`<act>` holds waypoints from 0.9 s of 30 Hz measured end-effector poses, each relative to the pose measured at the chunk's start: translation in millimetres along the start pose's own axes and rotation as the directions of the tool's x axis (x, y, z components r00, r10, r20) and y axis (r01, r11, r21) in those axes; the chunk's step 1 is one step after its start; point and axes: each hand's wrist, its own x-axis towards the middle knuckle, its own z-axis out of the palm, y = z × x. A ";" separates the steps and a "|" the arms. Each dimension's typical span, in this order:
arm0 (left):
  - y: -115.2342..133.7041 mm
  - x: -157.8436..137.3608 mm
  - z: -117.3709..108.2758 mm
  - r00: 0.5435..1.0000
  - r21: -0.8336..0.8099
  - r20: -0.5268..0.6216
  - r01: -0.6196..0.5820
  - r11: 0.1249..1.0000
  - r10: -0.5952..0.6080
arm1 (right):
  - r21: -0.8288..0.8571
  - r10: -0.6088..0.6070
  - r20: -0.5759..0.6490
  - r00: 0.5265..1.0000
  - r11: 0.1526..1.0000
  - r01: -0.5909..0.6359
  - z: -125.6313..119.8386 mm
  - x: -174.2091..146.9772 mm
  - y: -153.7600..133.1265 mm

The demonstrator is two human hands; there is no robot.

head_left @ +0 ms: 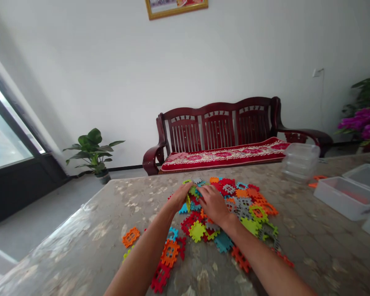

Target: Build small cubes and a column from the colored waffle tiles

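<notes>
Flanking a yellow-green notched plastic tile [188, 202] over a multicoloured tile heap [197, 231], the left hand [179, 198] sits nearer, right hand [214, 204] farther right; whether either grasps it cannot be told.

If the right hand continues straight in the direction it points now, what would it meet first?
The right hand would probably meet the green toothed plastic piece just ahead, though depth is unclear and they may already touch.
</notes>
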 end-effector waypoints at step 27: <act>-109.9 -154.3 -166.4 0.993 0.898 0.051 0.002 0.440 -0.107 | 0.292 -0.364 0.497 0.788 0.925 0.243 21.3 -62.5 -79.6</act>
